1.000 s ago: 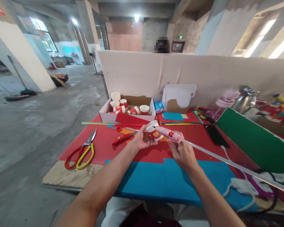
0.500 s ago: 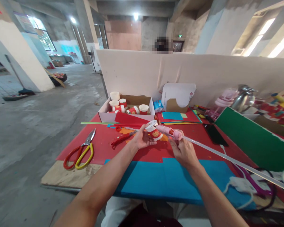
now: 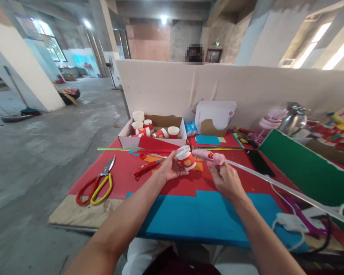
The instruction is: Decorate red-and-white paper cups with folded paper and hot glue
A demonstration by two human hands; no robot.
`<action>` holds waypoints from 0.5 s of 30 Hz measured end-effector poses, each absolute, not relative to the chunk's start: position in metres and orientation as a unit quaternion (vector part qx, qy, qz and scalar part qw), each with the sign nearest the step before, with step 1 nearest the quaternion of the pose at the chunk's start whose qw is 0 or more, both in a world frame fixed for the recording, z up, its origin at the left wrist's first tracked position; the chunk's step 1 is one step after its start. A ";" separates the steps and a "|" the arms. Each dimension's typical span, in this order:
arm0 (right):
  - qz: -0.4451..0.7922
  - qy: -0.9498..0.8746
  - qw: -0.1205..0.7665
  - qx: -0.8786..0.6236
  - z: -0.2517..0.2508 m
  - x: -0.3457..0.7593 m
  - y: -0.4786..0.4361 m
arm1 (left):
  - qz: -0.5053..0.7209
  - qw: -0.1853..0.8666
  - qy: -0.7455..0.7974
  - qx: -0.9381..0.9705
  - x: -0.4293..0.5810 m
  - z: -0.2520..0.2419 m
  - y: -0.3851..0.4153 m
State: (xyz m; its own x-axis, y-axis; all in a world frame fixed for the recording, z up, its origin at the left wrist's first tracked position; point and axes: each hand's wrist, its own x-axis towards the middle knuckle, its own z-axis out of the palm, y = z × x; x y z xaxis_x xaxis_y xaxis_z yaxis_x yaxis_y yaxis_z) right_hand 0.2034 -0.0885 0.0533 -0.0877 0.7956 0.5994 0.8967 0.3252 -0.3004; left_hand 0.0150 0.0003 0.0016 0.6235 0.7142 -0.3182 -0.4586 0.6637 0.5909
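A small white paper cup with a red band and a gold emblem is held in my left hand, tilted slightly, its white top facing up. My right hand is wrapped round a pink hot glue gun, whose nozzle end points left towards the cup's upper edge. From the gun's back a long clear glue stick runs off to the lower right. Whether the nozzle touches the cup I cannot tell. Beneath the cup lie orange paper pieces and a red-handled tool.
Large scissors with red and yellow handles lie at left. Behind my hands stands a white box of several cups. Blue sheets cover the front edge; a phone, green board and white cable are at right.
My right hand has drawn the glue gun a little to the right, away from the cup. The cup in my left hand has turned slightly, with its emblem shifted left.
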 end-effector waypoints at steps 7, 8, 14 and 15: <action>-0.041 -0.735 0.351 -0.578 0.054 0.205 -0.089 | 0.332 0.871 0.275 0.235 0.015 0.003 0.000; -0.042 -0.737 0.350 -0.577 0.054 0.205 -0.088 | 0.333 0.870 0.278 0.234 0.015 0.003 0.000; -0.045 -0.727 0.360 -0.584 0.055 0.208 -0.088 | 0.330 0.874 0.273 0.229 0.015 0.006 -0.002; -0.040 -0.727 0.360 -0.583 0.054 0.208 -0.089 | 0.331 0.875 0.272 0.225 0.015 0.006 -0.002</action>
State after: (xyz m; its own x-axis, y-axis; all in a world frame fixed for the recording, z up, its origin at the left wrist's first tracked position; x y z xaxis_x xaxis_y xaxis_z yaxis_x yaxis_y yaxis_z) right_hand 0.2078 -0.0887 0.0544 -0.0612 0.8191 0.5703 0.8764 0.3176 -0.3621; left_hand 0.0152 -0.0019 0.0062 0.6331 0.7011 -0.3281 -0.4562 0.6804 0.5735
